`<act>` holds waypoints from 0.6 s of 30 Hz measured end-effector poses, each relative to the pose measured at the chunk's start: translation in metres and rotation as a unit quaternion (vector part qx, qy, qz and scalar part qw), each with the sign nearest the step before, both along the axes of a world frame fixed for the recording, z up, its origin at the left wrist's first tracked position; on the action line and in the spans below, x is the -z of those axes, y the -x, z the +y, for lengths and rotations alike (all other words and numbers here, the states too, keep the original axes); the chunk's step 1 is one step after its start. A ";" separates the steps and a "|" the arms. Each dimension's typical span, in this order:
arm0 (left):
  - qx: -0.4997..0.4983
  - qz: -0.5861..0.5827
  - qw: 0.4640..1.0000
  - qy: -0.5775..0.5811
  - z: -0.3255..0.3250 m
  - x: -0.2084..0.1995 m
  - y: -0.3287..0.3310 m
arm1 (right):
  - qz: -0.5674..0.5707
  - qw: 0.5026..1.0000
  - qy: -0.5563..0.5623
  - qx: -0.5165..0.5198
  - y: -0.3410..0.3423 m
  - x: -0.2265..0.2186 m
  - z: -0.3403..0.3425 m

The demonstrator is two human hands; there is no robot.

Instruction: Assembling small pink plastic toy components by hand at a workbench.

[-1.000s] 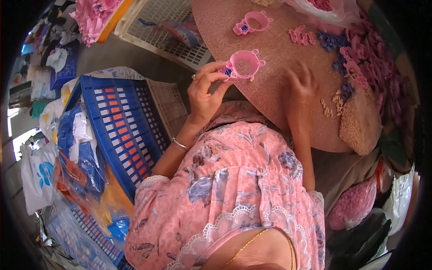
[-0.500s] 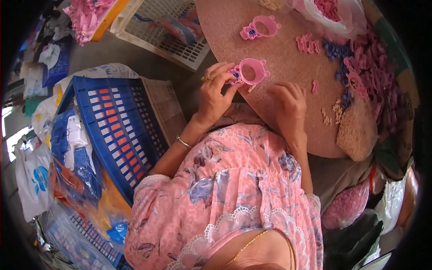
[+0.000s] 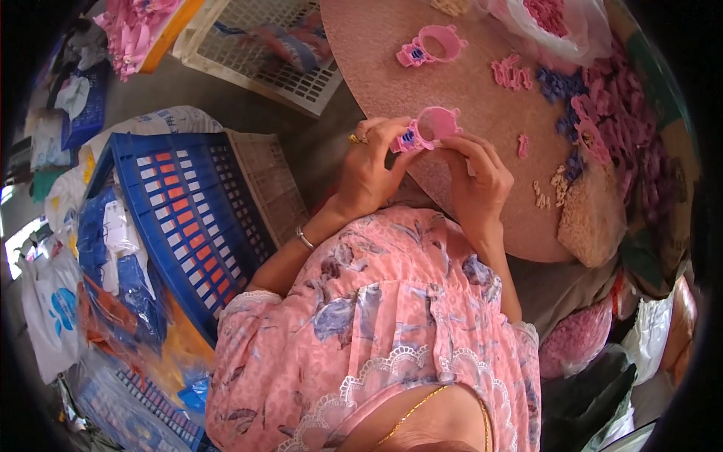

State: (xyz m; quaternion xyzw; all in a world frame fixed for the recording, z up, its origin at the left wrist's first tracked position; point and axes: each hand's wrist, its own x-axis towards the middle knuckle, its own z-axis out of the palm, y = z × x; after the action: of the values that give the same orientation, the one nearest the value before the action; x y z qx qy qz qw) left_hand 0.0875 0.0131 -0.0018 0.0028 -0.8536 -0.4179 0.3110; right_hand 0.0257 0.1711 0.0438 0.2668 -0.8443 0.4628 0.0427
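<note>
Both hands hold one pink ring-shaped plastic toy piece (image 3: 426,129) with a small blue part at its left end, just above the near edge of a round brown table (image 3: 392,53). My left hand (image 3: 369,169) grips its left side. Fingertips of my right hand (image 3: 476,177) pinch its right side. A second pink ring piece (image 3: 431,45) lies flat farther back on the table. Small pink parts (image 3: 510,74) and purple parts (image 3: 556,83) lie loose to the right of it.
A blue plastic crate (image 3: 181,218) stands at my left, a beige crate (image 3: 273,177) beside it. A white crate (image 3: 260,45) sits behind. A heap of pink and purple parts (image 3: 625,120) and tan pieces (image 3: 591,215) covers the table's right side. Bags of pink parts (image 3: 576,339) lie lower right.
My right hand came off the table and up onto the pink ring piece, which my left hand alone held before. The piece has come slightly lower and nearer to me.
</note>
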 end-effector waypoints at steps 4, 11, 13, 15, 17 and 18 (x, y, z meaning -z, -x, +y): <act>0.027 0.025 0.999 0.016 0.012 -0.005 0.002 | 0.118 0.991 -0.060 -0.003 0.006 0.003 -0.001; 0.085 0.053 0.995 -0.012 0.015 -0.001 0.003 | 0.112 0.987 -0.112 -0.006 0.005 0.000 0.006; 0.091 0.054 0.994 -0.022 0.015 0.000 0.002 | 0.101 0.986 -0.129 -0.028 0.007 -0.003 0.008; 0.104 0.051 0.993 -0.037 0.015 0.000 0.003 | 0.057 0.992 -0.107 -0.017 0.007 -0.008 0.009; 0.101 0.043 0.992 -0.057 0.017 0.000 0.003 | 0.013 0.996 -0.084 -0.006 0.005 -0.013 0.007; 0.096 0.035 0.992 -0.076 0.018 0.000 0.003 | -0.013 0.996 -0.080 0.025 0.003 -0.016 0.005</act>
State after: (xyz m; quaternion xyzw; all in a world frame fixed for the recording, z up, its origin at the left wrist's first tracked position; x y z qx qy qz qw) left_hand 0.0844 0.0313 -0.0014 -0.0700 -0.8040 -0.5096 0.2984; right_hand 0.0231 0.1766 0.0602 0.2422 -0.8855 0.3958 0.0214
